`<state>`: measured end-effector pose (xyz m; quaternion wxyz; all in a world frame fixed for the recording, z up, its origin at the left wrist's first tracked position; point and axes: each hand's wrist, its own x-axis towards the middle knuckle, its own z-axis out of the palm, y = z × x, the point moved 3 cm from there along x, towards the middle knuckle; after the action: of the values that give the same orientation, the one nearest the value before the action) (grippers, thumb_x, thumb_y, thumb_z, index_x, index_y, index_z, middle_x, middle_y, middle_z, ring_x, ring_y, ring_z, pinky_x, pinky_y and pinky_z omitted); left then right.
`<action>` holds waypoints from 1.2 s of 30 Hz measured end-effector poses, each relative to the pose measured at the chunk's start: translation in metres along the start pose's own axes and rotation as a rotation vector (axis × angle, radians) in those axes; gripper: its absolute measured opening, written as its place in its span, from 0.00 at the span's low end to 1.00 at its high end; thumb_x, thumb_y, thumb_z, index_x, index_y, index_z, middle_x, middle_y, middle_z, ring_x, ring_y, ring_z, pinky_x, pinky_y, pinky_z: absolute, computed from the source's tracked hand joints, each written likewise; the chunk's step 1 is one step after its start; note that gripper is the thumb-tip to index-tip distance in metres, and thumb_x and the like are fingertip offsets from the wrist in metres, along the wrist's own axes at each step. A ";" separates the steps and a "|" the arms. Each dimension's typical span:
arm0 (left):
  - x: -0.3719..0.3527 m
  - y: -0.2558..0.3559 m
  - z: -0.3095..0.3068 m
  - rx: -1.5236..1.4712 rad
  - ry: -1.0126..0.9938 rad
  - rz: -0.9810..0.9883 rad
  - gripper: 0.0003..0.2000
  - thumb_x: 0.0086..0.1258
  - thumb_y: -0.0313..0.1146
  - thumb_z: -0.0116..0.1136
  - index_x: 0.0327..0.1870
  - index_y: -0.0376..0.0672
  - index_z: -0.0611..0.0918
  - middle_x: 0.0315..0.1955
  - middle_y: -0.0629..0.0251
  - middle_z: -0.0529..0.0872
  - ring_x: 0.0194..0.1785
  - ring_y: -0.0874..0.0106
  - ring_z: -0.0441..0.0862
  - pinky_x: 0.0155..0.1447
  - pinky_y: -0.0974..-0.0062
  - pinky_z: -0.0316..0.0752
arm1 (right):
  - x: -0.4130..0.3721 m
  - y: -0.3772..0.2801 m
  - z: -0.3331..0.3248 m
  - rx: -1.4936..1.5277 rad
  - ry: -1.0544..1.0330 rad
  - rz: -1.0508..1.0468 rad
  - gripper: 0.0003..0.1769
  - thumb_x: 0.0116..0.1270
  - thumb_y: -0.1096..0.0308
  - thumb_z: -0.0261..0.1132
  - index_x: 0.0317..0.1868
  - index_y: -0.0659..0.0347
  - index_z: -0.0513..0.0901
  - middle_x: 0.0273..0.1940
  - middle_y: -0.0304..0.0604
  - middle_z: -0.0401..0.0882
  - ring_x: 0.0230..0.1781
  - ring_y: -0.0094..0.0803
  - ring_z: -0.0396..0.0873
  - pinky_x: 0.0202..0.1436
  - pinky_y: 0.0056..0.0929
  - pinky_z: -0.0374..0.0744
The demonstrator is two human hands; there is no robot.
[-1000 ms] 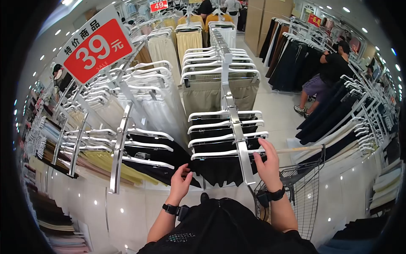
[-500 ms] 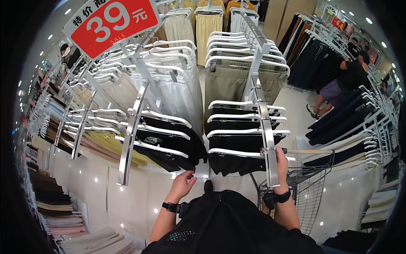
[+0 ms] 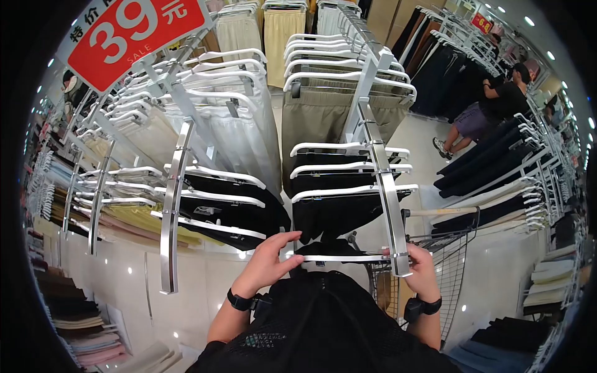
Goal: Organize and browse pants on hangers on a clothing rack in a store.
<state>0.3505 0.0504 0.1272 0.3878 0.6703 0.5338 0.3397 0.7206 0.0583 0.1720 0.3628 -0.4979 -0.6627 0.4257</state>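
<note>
A white hanger (image 3: 339,258) with a black garment (image 3: 326,248) hangs near the front end of the right metal rail (image 3: 387,186), close to my body. My left hand (image 3: 267,261) is at the hanger's left end, its thumb at the tip and its fingers spread apart above. My right hand (image 3: 418,267) is closed around the hanger's other end, beside the rail's front end; part of its fingers is hidden behind the rail. Farther back on the same rail hang several white hangers (image 3: 348,191) with black garments (image 3: 336,217).
A left rail (image 3: 170,236) carries more black garments. A wire cart (image 3: 444,261) stands at the right, under the rail. A red sale sign (image 3: 137,37) is at the upper left. A person (image 3: 491,105) in black stands at a rack at the upper right.
The front hanger with its black garment has moved along the rail toward me, apart from the others. My left hand has risen to its left end. The view has shifted slightly.
</note>
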 end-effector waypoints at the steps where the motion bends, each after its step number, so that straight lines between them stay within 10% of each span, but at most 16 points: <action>1: 0.005 0.009 -0.002 -0.028 -0.058 0.047 0.28 0.70 0.41 0.74 0.68 0.41 0.82 0.58 0.53 0.88 0.61 0.54 0.86 0.64 0.62 0.80 | -0.004 0.007 -0.011 -0.018 0.016 -0.009 0.13 0.65 0.80 0.69 0.49 0.65 0.90 0.45 0.48 0.92 0.47 0.33 0.90 0.53 0.32 0.85; 10: 0.021 -0.003 0.024 -0.120 -0.385 0.134 0.18 0.71 0.37 0.73 0.60 0.42 0.88 0.50 0.55 0.91 0.53 0.56 0.89 0.59 0.64 0.82 | 0.006 0.004 -0.035 0.111 0.441 0.028 0.08 0.76 0.79 0.66 0.53 0.67 0.86 0.49 0.44 0.91 0.52 0.30 0.88 0.59 0.30 0.83; 20: 0.005 0.010 0.023 -0.123 -0.177 -0.005 0.13 0.72 0.29 0.70 0.56 0.42 0.91 0.46 0.56 0.93 0.48 0.59 0.88 0.56 0.66 0.82 | 0.123 -0.027 -0.024 -0.315 0.152 -0.259 0.16 0.71 0.75 0.69 0.58 0.66 0.85 0.57 0.49 0.88 0.59 0.44 0.85 0.65 0.35 0.79; 25: -0.007 0.018 0.023 -0.105 -0.067 -0.049 0.13 0.71 0.28 0.71 0.55 0.41 0.91 0.45 0.56 0.93 0.48 0.60 0.88 0.55 0.67 0.81 | 0.150 0.003 -0.001 -0.430 -0.095 -0.248 0.11 0.66 0.75 0.68 0.48 0.68 0.82 0.40 0.56 0.84 0.44 0.59 0.82 0.51 0.45 0.81; 36: -0.004 0.046 0.026 0.162 0.231 0.007 0.29 0.58 0.28 0.80 0.63 0.39 0.85 0.63 0.56 0.87 0.66 0.55 0.82 0.71 0.61 0.76 | 0.110 0.008 -0.017 -0.230 -0.425 -0.095 0.17 0.68 0.77 0.70 0.57 0.61 0.89 0.45 0.52 0.91 0.41 0.41 0.89 0.50 0.33 0.85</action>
<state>0.3933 0.0360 0.1558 0.2673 0.6578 0.5981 0.3716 0.7125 0.1690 0.1777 0.1760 -0.4035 -0.7909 0.4252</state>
